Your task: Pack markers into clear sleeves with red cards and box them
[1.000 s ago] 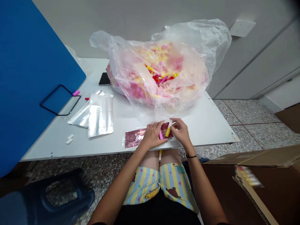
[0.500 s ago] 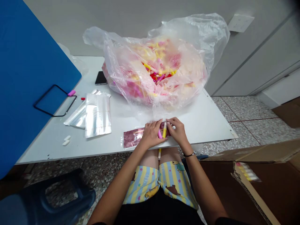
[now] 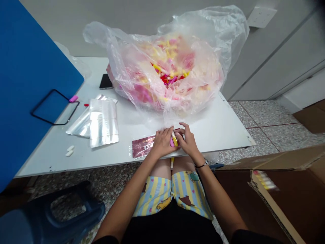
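My left hand [image 3: 164, 143] and my right hand [image 3: 186, 139] meet over a maroon foil packet [image 3: 142, 146] at the table's front edge. Between them are a pink marker [image 3: 172, 142] and a yellow marker [image 3: 174, 139], partly hidden by my fingers. The left hand presses against the pink marker and the packet, while the right fingers curl around the yellow marker. A pale marker end [image 3: 172, 163] shows below the table edge. Just beyond my hands sits a large transparent plastic bag [image 3: 127, 44] heaped with pink, yellow and red markers.
The white table [image 3: 203, 135] also holds transparent plastic sleeves [image 3: 103, 123], a black phone [image 3: 106, 81], a pink cap [image 3: 73, 98] and white caps [image 3: 69, 150]. A blue board [image 3: 30, 61] stands left, a cardboard box [image 3: 279, 200] lies right, and a dark blue stool [image 3: 63, 217] sits lower left.
My hands have drawn closer together, covering more of the packet. The yellow marker now leans instead of standing upright between them. The whole view has shifted slightly.
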